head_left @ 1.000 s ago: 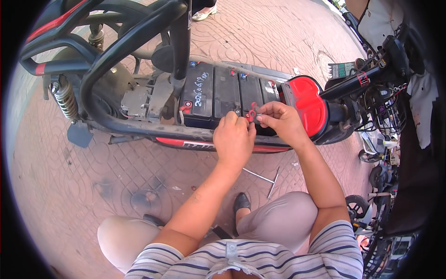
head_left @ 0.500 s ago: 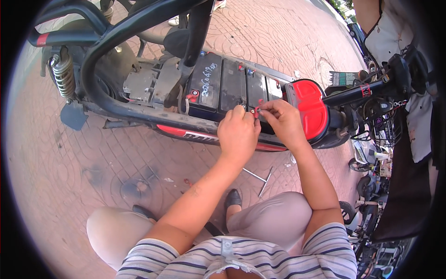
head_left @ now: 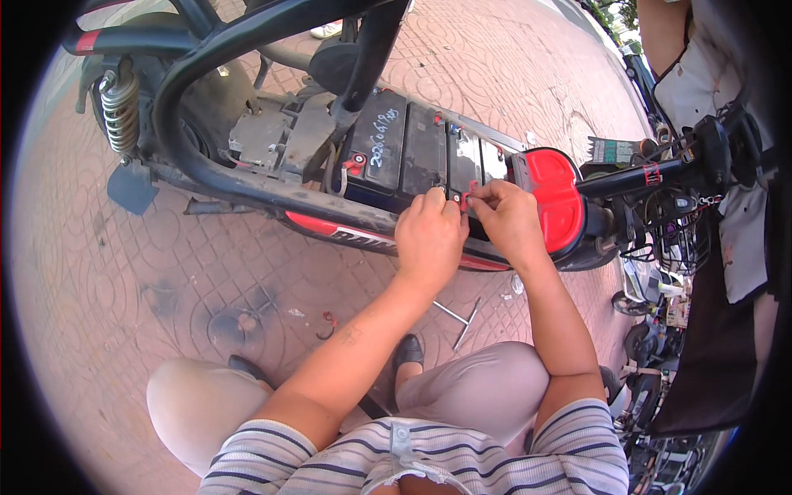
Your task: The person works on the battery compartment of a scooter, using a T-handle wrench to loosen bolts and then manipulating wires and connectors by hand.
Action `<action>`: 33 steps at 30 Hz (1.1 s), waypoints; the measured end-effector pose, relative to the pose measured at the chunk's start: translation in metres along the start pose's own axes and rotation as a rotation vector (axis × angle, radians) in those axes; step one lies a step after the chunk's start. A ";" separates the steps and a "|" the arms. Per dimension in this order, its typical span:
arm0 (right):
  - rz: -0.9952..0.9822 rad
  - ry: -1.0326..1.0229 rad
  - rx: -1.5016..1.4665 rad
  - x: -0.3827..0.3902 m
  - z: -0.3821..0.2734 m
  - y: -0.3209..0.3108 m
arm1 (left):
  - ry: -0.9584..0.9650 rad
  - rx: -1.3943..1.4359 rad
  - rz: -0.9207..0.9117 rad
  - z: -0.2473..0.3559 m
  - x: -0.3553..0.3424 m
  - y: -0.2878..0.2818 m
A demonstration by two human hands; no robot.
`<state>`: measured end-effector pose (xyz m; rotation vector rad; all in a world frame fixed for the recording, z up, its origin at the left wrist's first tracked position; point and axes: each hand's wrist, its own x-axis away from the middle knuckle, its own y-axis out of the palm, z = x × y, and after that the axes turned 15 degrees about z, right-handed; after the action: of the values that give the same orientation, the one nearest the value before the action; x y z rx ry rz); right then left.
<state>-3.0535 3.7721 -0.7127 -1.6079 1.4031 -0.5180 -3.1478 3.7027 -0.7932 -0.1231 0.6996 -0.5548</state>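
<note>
Closest to you there's your ribbed striped shirt (head_left: 330, 466), then two smooth pale trouser knees (head_left: 478, 384). One T-shaped metal tool (head_left: 456, 318) is lying on the patterned paving (head_left: 206, 285). Red side trim (head_left: 312, 228) has pale lettering. Your left hand (head_left: 431, 235) has its fingers curled in, can't tell on what; your right hand's (head_left: 510, 216) thumb and fingertips nearly meet at a tiny red terminal piece (head_left: 465, 202), grip unclear, on the batteries' (head_left: 384, 144) near edge. I count four, boxy and black, one hand-marked in white.
</note>
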 end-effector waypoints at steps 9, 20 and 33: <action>-0.045 -0.025 0.179 -0.006 -0.005 -0.002 | 0.018 0.003 -0.005 -0.002 0.002 0.001; -0.224 0.537 -0.137 -0.021 0.013 -0.002 | 0.031 0.057 0.030 -0.002 0.000 -0.004; -0.283 0.692 -0.468 -0.016 0.018 -0.002 | 0.028 0.116 0.021 -0.006 0.001 -0.011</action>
<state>-3.0423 3.7938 -0.7158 -2.1384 1.9098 -1.0440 -3.1560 3.6936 -0.7954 0.0002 0.6931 -0.5761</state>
